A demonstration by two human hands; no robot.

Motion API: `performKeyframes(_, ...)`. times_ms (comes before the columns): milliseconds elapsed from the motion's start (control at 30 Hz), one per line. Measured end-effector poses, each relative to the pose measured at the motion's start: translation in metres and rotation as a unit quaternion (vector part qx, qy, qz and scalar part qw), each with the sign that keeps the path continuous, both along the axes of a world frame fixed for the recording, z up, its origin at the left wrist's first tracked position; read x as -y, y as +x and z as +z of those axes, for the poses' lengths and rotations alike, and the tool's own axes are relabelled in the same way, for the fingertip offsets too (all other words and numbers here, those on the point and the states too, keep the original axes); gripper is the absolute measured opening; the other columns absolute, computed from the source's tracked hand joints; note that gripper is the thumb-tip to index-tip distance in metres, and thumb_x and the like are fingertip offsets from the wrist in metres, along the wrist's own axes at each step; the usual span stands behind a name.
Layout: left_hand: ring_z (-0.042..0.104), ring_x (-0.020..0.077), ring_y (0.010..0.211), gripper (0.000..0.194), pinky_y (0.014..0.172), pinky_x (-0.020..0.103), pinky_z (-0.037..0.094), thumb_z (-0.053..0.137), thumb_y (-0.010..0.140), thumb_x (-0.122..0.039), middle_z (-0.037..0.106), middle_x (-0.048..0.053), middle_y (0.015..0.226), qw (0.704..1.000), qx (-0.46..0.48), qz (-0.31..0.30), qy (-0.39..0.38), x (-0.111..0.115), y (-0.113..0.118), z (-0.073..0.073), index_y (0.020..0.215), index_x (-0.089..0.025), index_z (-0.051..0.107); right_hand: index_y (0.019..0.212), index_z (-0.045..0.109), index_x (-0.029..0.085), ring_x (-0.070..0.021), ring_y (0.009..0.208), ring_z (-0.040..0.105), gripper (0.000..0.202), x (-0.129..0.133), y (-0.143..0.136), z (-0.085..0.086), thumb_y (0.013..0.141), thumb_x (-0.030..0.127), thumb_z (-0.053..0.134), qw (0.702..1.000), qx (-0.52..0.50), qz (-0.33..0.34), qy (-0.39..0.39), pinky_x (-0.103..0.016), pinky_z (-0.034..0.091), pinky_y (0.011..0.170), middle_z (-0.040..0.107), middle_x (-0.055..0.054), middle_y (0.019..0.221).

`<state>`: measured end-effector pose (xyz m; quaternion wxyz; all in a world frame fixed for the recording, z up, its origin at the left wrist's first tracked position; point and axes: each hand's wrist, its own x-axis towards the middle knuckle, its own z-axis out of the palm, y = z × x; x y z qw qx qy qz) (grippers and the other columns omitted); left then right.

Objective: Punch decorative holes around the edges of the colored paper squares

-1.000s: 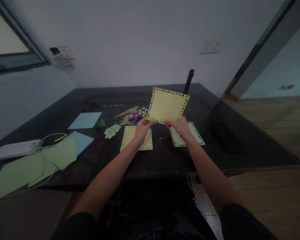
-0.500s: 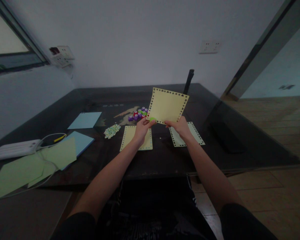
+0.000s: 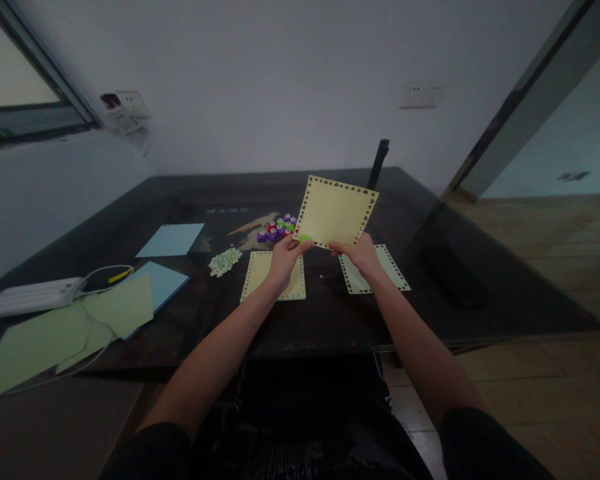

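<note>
A yellow sheet of paper (image 3: 336, 212) with small shapes punched along its edges is held up above the table, tilted. My left hand (image 3: 283, 260) pinches its lower left corner, thumb in front. A small bright green thing (image 3: 306, 239) shows at that thumb; its kind is unclear. My right hand (image 3: 362, 255) grips the lower right edge of the same sheet. Under my left forearm lies another punched yellow sheet (image 3: 256, 272). Partly behind my right wrist is a pale punched sheet (image 3: 387, 270). Purple, red and green craft punches (image 3: 275, 230) cluster behind my left hand, partly covered by the raised sheet.
A heap of paper bits (image 3: 225, 261) lies left of the yellow sheet. Blue sheets (image 3: 173, 240), green sheets (image 3: 45, 343) and a white power strip (image 3: 30, 298) with a cable occupy the left. A dark flat object (image 3: 453, 275) lies right; a black upright piece (image 3: 378, 164) stands behind.
</note>
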<state>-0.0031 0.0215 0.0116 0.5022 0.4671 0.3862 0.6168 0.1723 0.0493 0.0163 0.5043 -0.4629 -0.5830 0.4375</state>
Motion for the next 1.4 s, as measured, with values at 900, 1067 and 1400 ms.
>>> performKeyframes(900, 0.065, 0.0194, 0.086, 0.037, 0.086, 0.035, 0.046, 0.074, 0.066, -0.033, 0.070, 0.010, 0.094, 1.000, 0.028, -0.011, -0.005, -0.001, 0.004, -0.010, 0.094, -0.012, 0.066, 0.089, 0.062, 0.012, -0.0160, 0.052, 0.064, 0.035, 0.001, 0.002, -0.002, 0.060, 0.029, 0.073, 0.997, -0.067, 0.016, -0.046, -0.029, 0.056, 0.051, 0.071, -0.007, 0.076)
performKeyframes(1067, 0.064, 0.0191, 0.086, 0.037, 0.086, 0.034, 0.046, 0.075, 0.065, -0.033, 0.070, 0.011, 0.095, 0.999, 0.031, -0.008, -0.015, -0.001, 0.005, -0.009, 0.094, -0.011, 0.066, 0.082, 0.062, 0.011, -0.0149, 0.049, 0.062, 0.028, 0.001, 0.001, -0.002, 0.061, 0.027, 0.072, 0.996, -0.076, 0.007, -0.046, -0.027, 0.055, 0.049, 0.069, -0.006, 0.069)
performKeyframes(1400, 0.065, 0.0177, 0.084, 0.033, 0.088, 0.035, 0.044, 0.076, 0.063, -0.032, 0.069, 0.010, 0.087, 0.997, 0.033, -0.044, -0.046, 0.001, 0.007, -0.007, 0.084, -0.009, 0.064, 0.079, 0.065, 0.014, -0.0179, 0.053, 0.062, 0.027, 0.000, 0.002, 0.000, 0.057, 0.025, 0.076, 0.991, -0.126, -0.013, -0.044, -0.034, 0.057, 0.051, 0.069, -0.007, 0.072)
